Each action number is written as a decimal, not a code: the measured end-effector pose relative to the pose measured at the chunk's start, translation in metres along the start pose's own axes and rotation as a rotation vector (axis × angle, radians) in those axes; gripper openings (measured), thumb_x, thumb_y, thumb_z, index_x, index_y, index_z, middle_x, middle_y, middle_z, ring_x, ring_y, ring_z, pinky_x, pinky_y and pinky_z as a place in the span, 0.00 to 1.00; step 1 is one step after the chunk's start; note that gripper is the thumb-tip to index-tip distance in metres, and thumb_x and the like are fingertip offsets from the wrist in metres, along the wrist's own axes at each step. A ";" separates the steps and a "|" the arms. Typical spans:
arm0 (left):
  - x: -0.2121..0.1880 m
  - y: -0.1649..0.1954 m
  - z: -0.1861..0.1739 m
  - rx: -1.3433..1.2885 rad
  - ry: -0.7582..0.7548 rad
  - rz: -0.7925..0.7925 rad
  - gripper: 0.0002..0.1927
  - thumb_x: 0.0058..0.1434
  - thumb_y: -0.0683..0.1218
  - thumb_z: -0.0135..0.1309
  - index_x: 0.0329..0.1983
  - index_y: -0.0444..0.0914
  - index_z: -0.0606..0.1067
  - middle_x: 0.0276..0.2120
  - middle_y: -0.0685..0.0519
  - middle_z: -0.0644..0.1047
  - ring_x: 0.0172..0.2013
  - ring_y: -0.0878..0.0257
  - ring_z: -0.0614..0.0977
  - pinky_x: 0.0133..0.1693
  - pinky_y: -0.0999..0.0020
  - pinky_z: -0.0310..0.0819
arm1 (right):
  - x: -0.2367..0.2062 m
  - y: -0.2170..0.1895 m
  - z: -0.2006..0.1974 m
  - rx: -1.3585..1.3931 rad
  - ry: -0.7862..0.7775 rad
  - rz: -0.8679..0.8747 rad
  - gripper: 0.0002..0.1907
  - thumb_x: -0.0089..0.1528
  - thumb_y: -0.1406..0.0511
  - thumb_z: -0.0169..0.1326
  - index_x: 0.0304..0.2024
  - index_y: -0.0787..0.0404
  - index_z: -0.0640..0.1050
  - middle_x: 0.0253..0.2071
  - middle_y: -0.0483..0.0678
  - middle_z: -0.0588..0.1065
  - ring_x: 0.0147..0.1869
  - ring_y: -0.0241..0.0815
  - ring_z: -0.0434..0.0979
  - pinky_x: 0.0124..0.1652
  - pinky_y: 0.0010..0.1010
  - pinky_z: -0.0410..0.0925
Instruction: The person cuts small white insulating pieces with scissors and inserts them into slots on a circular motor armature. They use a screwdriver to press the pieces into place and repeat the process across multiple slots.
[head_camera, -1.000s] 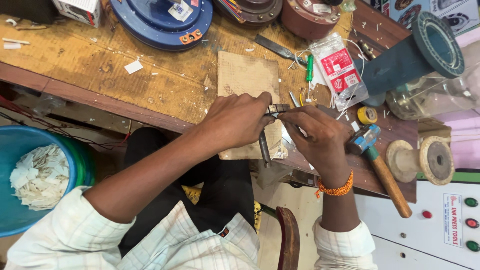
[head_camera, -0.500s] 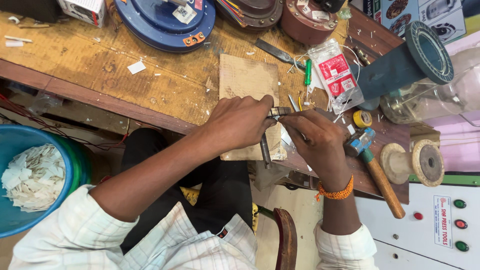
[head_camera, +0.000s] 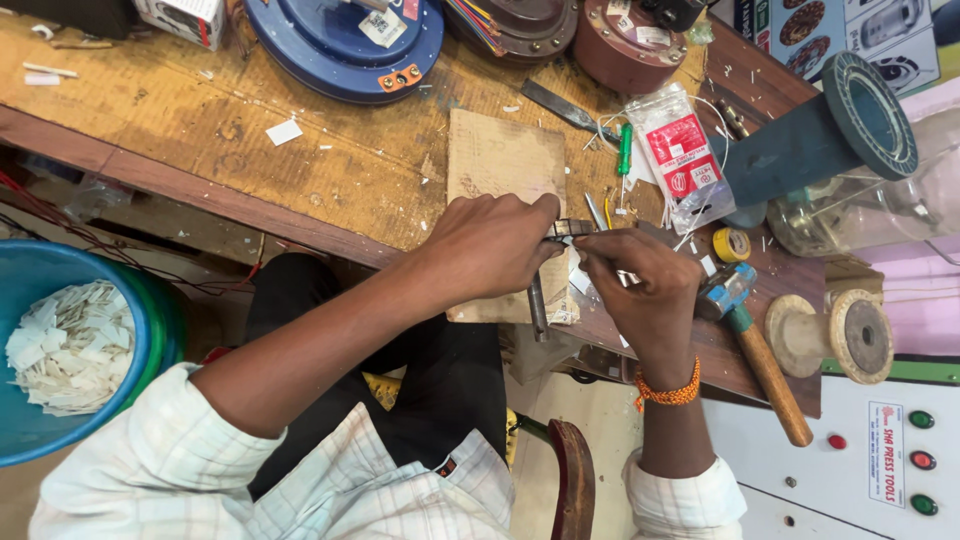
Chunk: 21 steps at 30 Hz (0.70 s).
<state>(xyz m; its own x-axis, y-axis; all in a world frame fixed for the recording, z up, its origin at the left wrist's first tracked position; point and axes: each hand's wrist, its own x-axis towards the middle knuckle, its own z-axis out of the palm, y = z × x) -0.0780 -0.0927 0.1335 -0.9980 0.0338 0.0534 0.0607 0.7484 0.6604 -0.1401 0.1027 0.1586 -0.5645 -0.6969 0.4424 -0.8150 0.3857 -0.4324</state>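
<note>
My left hand (head_camera: 490, 245) is closed around a pair of metal pliers (head_camera: 540, 290), whose handles hang down toward me. My right hand (head_camera: 640, 285) pinches something small and thin at the pliers' jaws (head_camera: 570, 230); what it is stays hidden by the fingers. Both hands meet over the near edge of a plywood board (head_camera: 500, 160) that lies on the wooden workbench (head_camera: 200, 130).
A hammer with a wooden handle (head_camera: 765, 365) lies right of my right hand, beside an empty wooden spool (head_camera: 835, 335) and a yellow tape roll (head_camera: 732, 244). A plastic packet (head_camera: 680, 150), green screwdriver (head_camera: 624, 150), blue round housing (head_camera: 340, 45) sit farther back. A blue bucket of white scraps (head_camera: 60, 345) stands at left.
Both hands have stayed together at the pliers over the board's edge, with only slight shifts. The view has drifted a little.
</note>
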 end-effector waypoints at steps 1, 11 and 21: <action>0.000 0.000 0.000 -0.004 -0.002 -0.003 0.19 0.64 0.53 0.54 0.47 0.34 0.71 0.33 0.35 0.80 0.39 0.34 0.82 0.40 0.39 0.72 | 0.000 0.001 0.001 0.007 -0.001 0.019 0.08 0.59 0.75 0.65 0.41 0.62 0.84 0.37 0.47 0.82 0.33 0.33 0.80 0.32 0.24 0.72; 0.006 0.009 -0.011 -0.122 0.023 -0.096 0.16 0.57 0.50 0.57 0.43 0.36 0.76 0.29 0.36 0.80 0.36 0.36 0.82 0.39 0.42 0.74 | -0.006 0.019 0.009 0.089 0.050 0.108 0.09 0.57 0.76 0.65 0.40 0.64 0.84 0.38 0.48 0.82 0.35 0.34 0.80 0.34 0.22 0.72; 0.004 0.019 0.005 0.074 0.111 0.051 0.14 0.58 0.49 0.60 0.39 0.34 0.76 0.24 0.38 0.79 0.28 0.37 0.82 0.29 0.43 0.74 | -0.018 0.030 0.008 0.133 0.057 0.065 0.09 0.59 0.76 0.65 0.42 0.64 0.84 0.40 0.48 0.82 0.41 0.36 0.84 0.41 0.25 0.74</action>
<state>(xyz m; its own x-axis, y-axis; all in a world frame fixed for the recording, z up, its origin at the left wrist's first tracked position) -0.0809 -0.0753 0.1427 -0.9853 0.0022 0.1707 0.1054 0.7946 0.5979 -0.1534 0.1219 0.1317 -0.6248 -0.6364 0.4523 -0.7543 0.3426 -0.5600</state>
